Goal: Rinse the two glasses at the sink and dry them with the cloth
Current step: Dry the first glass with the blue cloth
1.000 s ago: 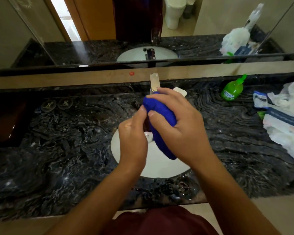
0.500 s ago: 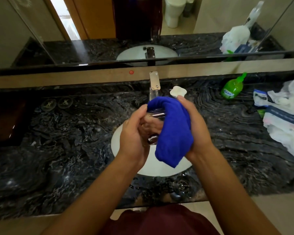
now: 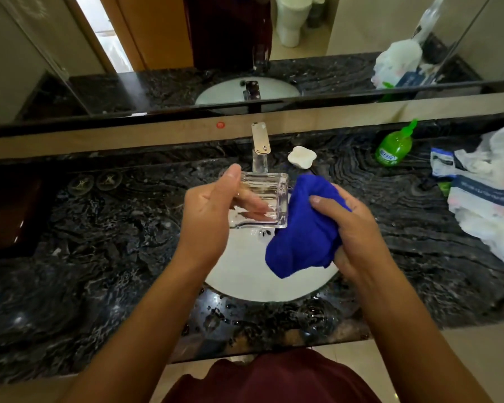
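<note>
Left hand (image 3: 213, 216) grips the ribbed square glass (image 3: 262, 199) on its side above the sink basin (image 3: 245, 280), its long axis running left-right. Right hand (image 3: 358, 228) clutches the bunched blue cloth (image 3: 303, 237) touching the glass's right end. The second glass (image 3: 317, 315) stands on the counter (image 3: 99, 257), near edge.

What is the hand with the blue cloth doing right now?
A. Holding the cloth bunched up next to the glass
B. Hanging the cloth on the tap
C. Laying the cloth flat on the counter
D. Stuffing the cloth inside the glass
A: the right hand grips the bunched blue cloth beside the clear glass, which the left hand holds over the white sink.
</note>
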`<state>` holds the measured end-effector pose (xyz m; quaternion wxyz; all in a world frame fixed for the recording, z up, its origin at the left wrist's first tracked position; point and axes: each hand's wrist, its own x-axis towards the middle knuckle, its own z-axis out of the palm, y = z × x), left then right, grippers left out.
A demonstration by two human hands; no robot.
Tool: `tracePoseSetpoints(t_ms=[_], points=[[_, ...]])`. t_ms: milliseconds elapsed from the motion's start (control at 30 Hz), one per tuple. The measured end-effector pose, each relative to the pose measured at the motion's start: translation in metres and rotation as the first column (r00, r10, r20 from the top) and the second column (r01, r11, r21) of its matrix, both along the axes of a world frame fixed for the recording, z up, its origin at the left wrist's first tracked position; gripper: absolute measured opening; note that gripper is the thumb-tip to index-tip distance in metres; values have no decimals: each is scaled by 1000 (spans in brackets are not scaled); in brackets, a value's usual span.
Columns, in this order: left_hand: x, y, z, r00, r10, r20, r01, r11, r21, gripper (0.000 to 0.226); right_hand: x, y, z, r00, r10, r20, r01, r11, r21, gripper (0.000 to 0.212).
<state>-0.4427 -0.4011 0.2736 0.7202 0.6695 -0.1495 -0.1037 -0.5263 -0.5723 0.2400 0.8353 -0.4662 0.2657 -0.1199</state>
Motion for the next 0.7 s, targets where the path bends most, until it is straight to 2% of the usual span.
tracePoseSetpoints(t_ms=[133, 200, 267, 333, 400, 467, 533, 600, 700], points=[[10, 4, 7, 991, -133, 14, 133, 990, -38, 56, 7, 2, -6, 999, -32, -4, 32, 986, 166, 30], [11, 3, 8, 975, -218, 53, 215, 975, 47, 56, 8, 12, -6, 999, 35, -6, -33, 978, 206, 45], [12, 0, 10, 952, -302, 46, 294, 946, 133, 55, 6, 19, -6, 988, 155, 24, -156, 967, 200, 57], [13, -3, 11, 939, -344, 30, 333, 926, 175, 53, 4, 22, -10, 967, 245, 66, -251, 959, 129, 69], [17, -4, 9, 946, -302, 116, 265, 928, 262, 52, 3, 21, -12, 957, 273, 100, -282, 955, 94, 74], [22, -4, 6, 933, -197, 301, 78, 927, 367, 48, 3, 20, -12, 955, 276, 110, -285, 955, 81, 73], [24, -6, 4, 912, -107, 395, -57, 923, 381, 42, 3, 20, -12, 961, 251, 118, -262, 961, 92, 55], [21, -7, 3, 944, -46, 327, -66, 943, 325, 33, 5, 21, -9, 973, 198, 119, -214, 967, 140, 38], [11, -5, -3, 979, 68, 192, -119, 957, 266, 39, 9, 22, -4, 995, 58, 84, -73, 980, 186, 55]])
